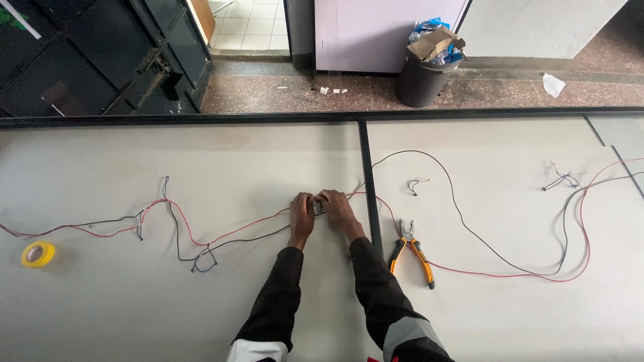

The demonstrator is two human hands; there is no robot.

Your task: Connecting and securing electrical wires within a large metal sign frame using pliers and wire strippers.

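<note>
Wires, one red and one black, meet just left of the table's dark divider bar, where my left hand and right hand pinch their junction with curled fingers. Orange-handled pliers lie right of that bar; yellow tape sits far left.

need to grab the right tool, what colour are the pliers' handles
Orange and black, on the pliers in the head view.
</note>
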